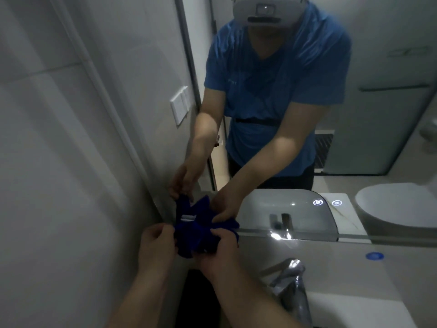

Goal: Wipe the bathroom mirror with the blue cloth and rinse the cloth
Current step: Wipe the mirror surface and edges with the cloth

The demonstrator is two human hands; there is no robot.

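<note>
Gray tiled wall [59, 138] fills the left side of the view. On the right it meets the bathroom mirror [390, 102], which reflects a person in a blue short-sleeved shirt wearing a head-mounted unit.

Below the mirror lies a pale bench [350, 278]. At its lower right is the white rim of a basin [343, 313]; the inside of the basin is out of view, so its contents cannot be told. A chrome faucet [292, 278] stands on the bench beside that rim.

The blue cloth [201, 240] is bunched at the lower left corner of the mirror, above the bench and against the glass or just in front of it; contact cannot be confirmed. Its long axis runs roughly left to right, from one hand to the other. A small white tag shows at its upper edge.

The left hand [156, 245] pinches the left end of the cloth with curled fingers. The right hand [220, 254] grips the right end, with the thumb lying over the folds.

A white switch plate [179, 107] is fixed to the wall near the mirror edge. A round blue sticker [374, 256] lies on the bench. Two lit round icons [318, 202] glow in the mirror's lower part.
</note>
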